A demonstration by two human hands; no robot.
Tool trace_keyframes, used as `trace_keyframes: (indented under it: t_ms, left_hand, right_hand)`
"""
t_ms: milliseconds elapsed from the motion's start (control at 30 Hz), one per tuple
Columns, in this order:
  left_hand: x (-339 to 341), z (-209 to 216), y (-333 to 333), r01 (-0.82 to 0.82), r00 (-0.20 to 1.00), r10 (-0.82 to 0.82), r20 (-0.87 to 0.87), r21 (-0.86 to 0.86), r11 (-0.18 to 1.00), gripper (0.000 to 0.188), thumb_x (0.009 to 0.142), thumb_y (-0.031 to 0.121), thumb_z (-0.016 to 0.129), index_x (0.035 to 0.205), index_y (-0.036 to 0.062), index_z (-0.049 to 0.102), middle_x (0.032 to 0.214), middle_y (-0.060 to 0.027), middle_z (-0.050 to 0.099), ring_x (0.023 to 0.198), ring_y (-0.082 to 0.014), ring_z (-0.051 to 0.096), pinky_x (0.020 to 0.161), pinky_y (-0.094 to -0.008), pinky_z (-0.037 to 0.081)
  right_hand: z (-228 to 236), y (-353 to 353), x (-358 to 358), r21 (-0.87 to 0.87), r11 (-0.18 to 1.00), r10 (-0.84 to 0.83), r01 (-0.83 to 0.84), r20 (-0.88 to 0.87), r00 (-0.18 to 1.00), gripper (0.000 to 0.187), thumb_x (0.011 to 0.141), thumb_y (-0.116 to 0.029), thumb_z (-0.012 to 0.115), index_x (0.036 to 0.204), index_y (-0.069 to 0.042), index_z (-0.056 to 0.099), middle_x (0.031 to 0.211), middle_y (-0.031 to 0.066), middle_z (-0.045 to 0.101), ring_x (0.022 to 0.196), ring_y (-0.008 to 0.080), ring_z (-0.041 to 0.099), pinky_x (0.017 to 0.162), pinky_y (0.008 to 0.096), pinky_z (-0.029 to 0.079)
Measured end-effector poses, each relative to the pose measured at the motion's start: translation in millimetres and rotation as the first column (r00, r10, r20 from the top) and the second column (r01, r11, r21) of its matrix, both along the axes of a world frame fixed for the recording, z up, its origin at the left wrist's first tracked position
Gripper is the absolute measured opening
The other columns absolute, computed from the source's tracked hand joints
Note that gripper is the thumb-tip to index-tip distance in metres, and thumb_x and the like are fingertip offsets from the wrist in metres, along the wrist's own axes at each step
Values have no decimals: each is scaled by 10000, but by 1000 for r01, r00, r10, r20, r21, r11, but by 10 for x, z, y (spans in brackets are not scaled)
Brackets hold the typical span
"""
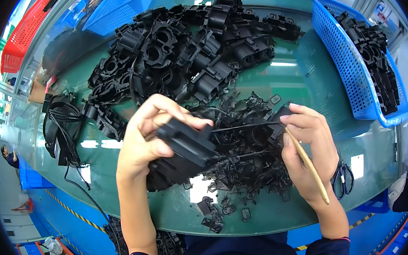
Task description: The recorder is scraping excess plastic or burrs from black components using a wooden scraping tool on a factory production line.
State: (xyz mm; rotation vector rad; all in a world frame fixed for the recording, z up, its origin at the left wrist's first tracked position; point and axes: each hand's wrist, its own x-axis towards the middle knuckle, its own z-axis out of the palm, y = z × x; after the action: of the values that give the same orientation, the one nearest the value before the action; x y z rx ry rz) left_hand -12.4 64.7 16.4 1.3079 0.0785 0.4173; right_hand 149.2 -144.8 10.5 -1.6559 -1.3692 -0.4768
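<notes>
My left hand is closed around a black moulded plastic part, raised above the table. Opposite it, my right hand is closed on a slim tan-handled tool, whose working end I cannot make out. By my right fingertips is a small black plastic piece. A thin black strip spans between that piece and the part; whether they are joined is unclear. Below both hands lies a heap of black plastic scraps, with several small frame-shaped bits.
Black moulded parts are piled at the back of the green table. A blue basket of similar parts stands right, scissors beside my right hand. Coiled black cable lies left, near an outer red basket.
</notes>
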Motion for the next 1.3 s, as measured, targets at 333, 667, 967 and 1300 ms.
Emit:
trace_keyframes:
  t_ms: [333,667,967,1300]
  left_hand:
    - [-104,4,151,-144,965,243,99,-574,806,595,920,491,423,1261,3,439,1240,-232,506,992,-290,591,819,-378,539]
    - [121,-190,-182,134,973,32,229,-674,726,590,945,495,333,1190,-21,481,1144,-207,549,942,-278,592,761,-376,548]
    - [221,-226,-349,286,934,-50,354,-654,700,357,979,379,317,1137,85,441,1110,-147,508,908,-310,579,785,-405,508]
    - [195,-324,-332,176,939,58,338,-620,764,325,971,371,358,1084,81,451,1095,-158,520,976,-259,573,816,-346,514]
  right_hand:
    - [9,20,-86,-10,991,130,-130,-19,991,220,605,110,646,785,39,543,856,151,607,841,335,608,753,398,515]
    - [103,-74,-82,120,925,372,-360,-473,799,139,739,33,624,861,-12,575,914,131,663,946,289,622,974,481,382]
    - [144,138,-242,155,889,428,-430,-616,661,108,804,-49,618,909,-33,599,994,97,672,1063,258,588,1030,484,296]
    - [116,233,-407,-21,938,294,-346,-482,825,86,806,-52,597,885,-73,569,1014,106,668,1108,257,555,1079,512,134]
